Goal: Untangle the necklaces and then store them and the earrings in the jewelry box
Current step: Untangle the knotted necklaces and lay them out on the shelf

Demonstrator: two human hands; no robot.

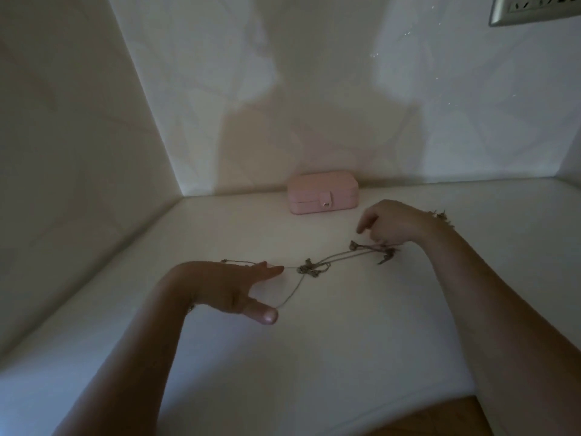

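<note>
At mid-frame, necklaces (342, 255) ran left-to-right, knot (309, 269) between the hands: left hand (232, 287) spread wide, right hand (390, 225) pinching one end.

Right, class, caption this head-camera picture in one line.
Left hand and right hand stretch tangled necklaces before a closed pink box.

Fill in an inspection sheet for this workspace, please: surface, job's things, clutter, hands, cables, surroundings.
Surface: white shelf top, dimly lit.
Job's things: tangled necklaces stretched between both hands, knot in the middle; pink jewelry box closed, at the rear; small metal pieces beyond the right wrist, perhaps earrings.
Clutter: nothing seen.
Hands: left hand fingers straight, chain over thumb and forefinger; right hand curled, pinching the other end.
Cables: nothing seen.
Surroundings: white walls behind and left; metal wall plate top right.
</note>
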